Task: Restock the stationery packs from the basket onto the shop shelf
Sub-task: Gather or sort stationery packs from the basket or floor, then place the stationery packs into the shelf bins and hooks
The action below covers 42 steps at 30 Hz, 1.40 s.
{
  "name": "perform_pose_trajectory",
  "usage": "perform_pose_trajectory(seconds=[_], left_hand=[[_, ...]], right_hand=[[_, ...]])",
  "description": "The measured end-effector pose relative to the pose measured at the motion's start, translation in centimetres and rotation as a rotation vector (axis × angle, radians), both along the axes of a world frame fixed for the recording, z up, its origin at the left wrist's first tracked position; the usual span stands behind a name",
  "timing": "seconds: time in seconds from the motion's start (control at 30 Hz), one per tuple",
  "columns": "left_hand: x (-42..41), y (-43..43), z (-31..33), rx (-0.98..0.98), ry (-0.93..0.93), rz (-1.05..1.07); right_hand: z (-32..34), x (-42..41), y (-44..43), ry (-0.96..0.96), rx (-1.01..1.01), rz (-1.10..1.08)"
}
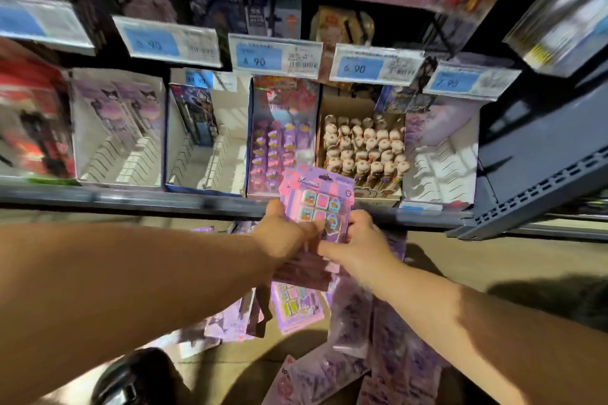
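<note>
L grip [284, 233] & R grip [363, 240] both clasped on stack of purple stationery packs [317, 196]. Top pack tilted up, just in front of shelf rail [131, 199], below pen display box [360, 148]. Spare packs [297, 309] scattered beneath arms.

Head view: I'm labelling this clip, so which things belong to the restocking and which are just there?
Job: stationery pack, gripped by left hand and right hand; spare packs below; shelf.
Just there: price tags; figure-topped pens.
</note>
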<state>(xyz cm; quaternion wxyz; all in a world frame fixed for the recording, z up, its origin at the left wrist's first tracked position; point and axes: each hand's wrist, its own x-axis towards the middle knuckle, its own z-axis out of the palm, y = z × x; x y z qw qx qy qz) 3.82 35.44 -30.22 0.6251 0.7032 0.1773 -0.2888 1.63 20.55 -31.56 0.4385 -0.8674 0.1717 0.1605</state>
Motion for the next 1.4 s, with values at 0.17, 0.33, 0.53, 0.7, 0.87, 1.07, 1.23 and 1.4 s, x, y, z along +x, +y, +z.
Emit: perform_pose_trajectory(seconds=[0.17,0.33,0.53,0.7,0.87,1.07,1.23,1.4], left_hand=[[1.1,1.3,5.9,-0.072,-0.113,-0.015],[0.5,2.2,10.7,-0.118,-0.198,-0.014],[0.0,2.6,14.8,-0.239,-0.245,0.201],[-0.6,2.0,16.7,-0.25,-0.316,0.236],[-1.1,1.3,17.4,-0.3,-0.356,0.236],[-0.2,1.2,18.4,-0.381,-0.357,0.173],[0.6,1.7,19.1,-0.429,-0.35,0.155],[1.7,2.6,18.9,-0.387,-0.327,0.171]], right_hand=[[6.0,1.5,0.4,-0.141,0.076,0.049],[10.9,1.9,0.3,-0.229,0.212,0.078],[15.3,2.4,-0.6,-0.321,0.344,0.112],[18.4,2.1,-1.1,-0.374,0.44,0.097],[20.4,1.8,-1.6,-0.418,0.448,0.087],[21.4,2.5,-1.3,-0.467,0.42,0.056],[21.5,3.3,-0.8,-0.543,0.387,0.003],[21.6,3.4,-0.5,-0.586,0.499,-0.054]])
